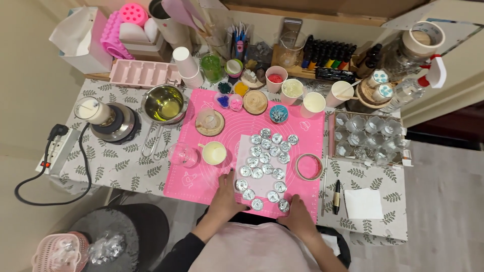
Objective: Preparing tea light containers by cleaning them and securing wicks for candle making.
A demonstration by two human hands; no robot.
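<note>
Resting on the pink mat, the left hand lies flat, fingers spread loosely, holding nothing, beside roughly twenty small foil cups clustered on white paper. The right hand sits at the mat's near edge touching the nearest cup; its fingers' grip I cannot tell. A steel pot holds yellowish liquid; three paper cups hold wax.

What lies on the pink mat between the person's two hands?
In the head view, small silver foil cups lie between the left hand and the right hand, on the pink mat.
</note>
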